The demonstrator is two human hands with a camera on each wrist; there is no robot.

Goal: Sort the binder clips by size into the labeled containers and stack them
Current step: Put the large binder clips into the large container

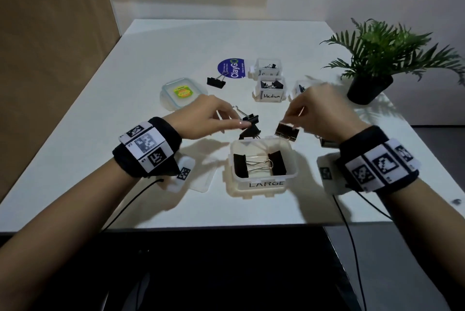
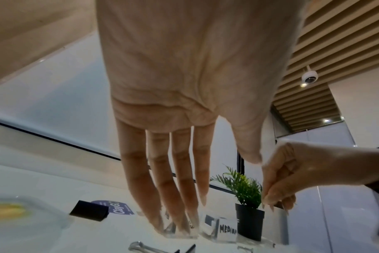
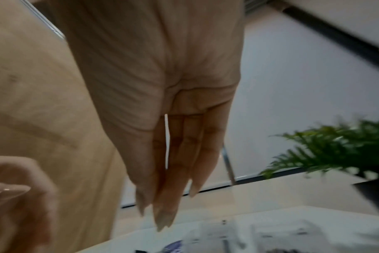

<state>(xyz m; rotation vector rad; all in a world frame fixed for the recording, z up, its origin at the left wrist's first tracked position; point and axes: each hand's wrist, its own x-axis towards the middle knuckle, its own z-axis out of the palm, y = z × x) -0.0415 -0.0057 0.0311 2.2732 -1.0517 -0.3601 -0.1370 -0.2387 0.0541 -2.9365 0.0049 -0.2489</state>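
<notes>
My right hand [image 1: 295, 117] pinches the wire handles of a large dark binder clip [image 1: 286, 131], which hangs just over the far right rim of the clear container labeled LARGE [image 1: 264, 177]. Two large black clips [image 1: 259, 163] lie inside that container. Reaching from the left, my left hand [image 1: 234, 116] has its fingers [image 2: 177, 196] straight and its thumb touching one of two loose black clips [image 1: 250, 118] behind the container. The container labeled Medium [image 1: 270, 89] and a smaller one [image 1: 268, 67] farther back each hold clips. The right wrist view is blurred and hides the held clip.
One more loose clip [image 1: 216, 82] lies near a blue round sticker [image 1: 231, 69]. A lid with a yellow-green label [image 1: 183, 92] sits at the left, a clear lid [image 1: 202, 181] under my left wrist. A potted plant [image 1: 372, 66] stands at the right. Another clear container [image 1: 299, 86] is half hidden behind my right hand.
</notes>
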